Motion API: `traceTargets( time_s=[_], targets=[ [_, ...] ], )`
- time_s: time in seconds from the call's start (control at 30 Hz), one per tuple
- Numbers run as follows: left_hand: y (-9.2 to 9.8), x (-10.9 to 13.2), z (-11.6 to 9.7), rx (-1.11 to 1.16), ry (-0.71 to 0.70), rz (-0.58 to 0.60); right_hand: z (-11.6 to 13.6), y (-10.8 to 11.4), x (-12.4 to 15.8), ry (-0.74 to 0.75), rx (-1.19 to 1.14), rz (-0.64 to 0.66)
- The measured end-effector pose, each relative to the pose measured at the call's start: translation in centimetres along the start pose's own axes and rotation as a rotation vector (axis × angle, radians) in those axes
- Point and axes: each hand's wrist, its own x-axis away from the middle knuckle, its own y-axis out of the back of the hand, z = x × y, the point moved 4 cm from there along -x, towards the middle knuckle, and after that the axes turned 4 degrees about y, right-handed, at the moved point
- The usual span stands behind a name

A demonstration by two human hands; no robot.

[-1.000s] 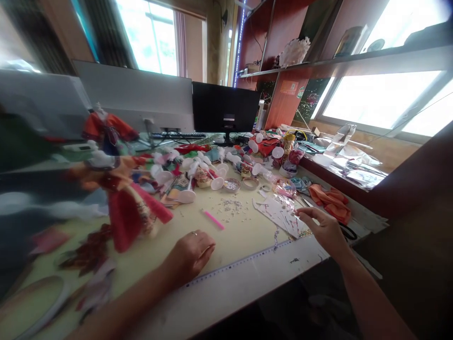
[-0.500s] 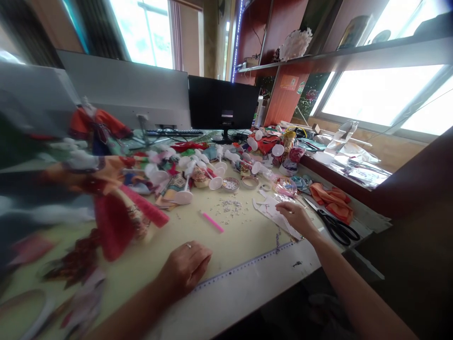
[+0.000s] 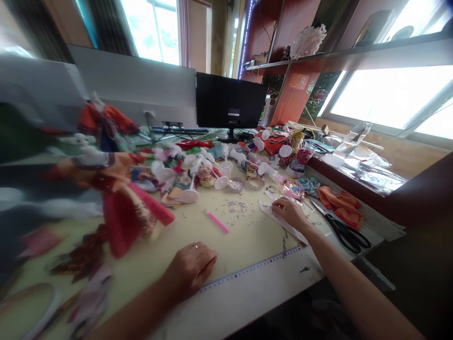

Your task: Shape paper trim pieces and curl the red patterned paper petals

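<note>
Right hand (image 3: 290, 214) now farther left over one white sheet (image 3: 275, 219), fingers unclear; left hand (image 3: 194, 267), fingers together, near one pink stick (image 3: 218, 223).

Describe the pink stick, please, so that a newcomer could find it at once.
Start at the black monitor at the back of the table, then come down to the scattered shiny bits. Between these bits and the left hand lies the stick. It is slim, straight and vivid pink, unlike the tiny, glittering bits beside it.

On table (image 3: 244, 243): stick (image 3: 218, 222) left front of beads (image 3: 238, 206); paper (image 3: 266, 208) right of beads; scissors (image 3: 345, 231) right of paper; ruler (image 3: 247, 269) in front; monitor (image 3: 231, 101) behind.
</note>
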Motion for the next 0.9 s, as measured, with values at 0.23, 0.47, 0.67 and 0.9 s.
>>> traceTargets(
  time_s=[0.23, 0.47, 0.67, 0.9],
  targets=[
    [0.1, -0.1, 0.0, 0.0, 0.021, 0.012, -0.2, -0.3, -0.3, 0.021, 0.033, 0.024],
    [0.2, 0.1, 0.0, 0.015, 0.032, 0.015, -0.6, -0.7, -0.6, -0.019, 0.073, 0.039],
    [0.2, 0.2, 0.1, 0.036, 0.041, 0.022, -0.9, -0.5, -0.4, -0.09, 0.064, 0.052],
    [0.1, 0.2, 0.1, 0.029, 0.04, 0.016, -1.7, -0.4, -0.4, -0.118, -0.04, 0.009]
  ],
)
